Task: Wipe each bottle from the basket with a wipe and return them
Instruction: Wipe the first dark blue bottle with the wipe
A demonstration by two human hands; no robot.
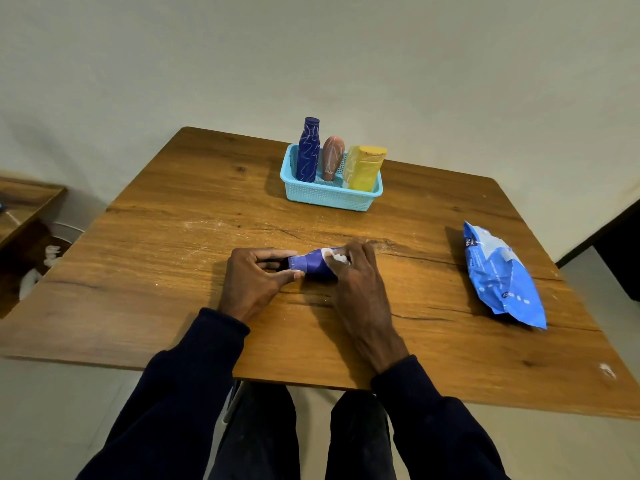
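Note:
A small blue bottle (311,264) lies sideways over the middle of the wooden table (173,237). My left hand (254,278) grips its left end between thumb and fingers. My right hand (353,271) covers its right end and presses a white wipe (337,255) against it. At the back stands a light blue basket (329,195) holding a tall dark blue bottle (308,150), a pink bottle (332,162) and a yellow bottle (365,166), all marked with white scribbles.
A blue pack of wipes (502,275) lies on the table's right side. A lower wooden surface (24,206) stands off to the left. The wall runs behind the table, and the table's near edge is by my knees.

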